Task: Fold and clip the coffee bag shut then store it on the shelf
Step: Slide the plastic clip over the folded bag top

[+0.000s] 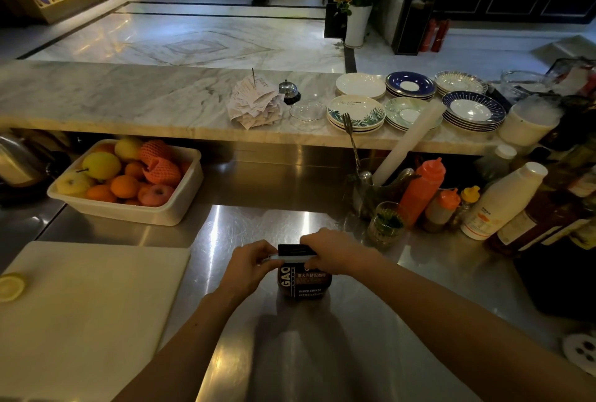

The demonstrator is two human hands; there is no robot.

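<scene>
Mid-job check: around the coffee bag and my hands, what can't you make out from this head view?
- Dark brown coffee bag: its folded top is covered by left hand and right hand.
- Pale clip strip: mostly under the fingers; clamped or not, unclear.
- Bag's lower label: too small and dim to read.
- Storage shelf: cannot be identified in this view.

Dark coffee bag, upright on steel counter; left hand and right hand pinch its folded top, a pale clip along the fold. Fruit tub beyond-left; white cutting board left.
</scene>
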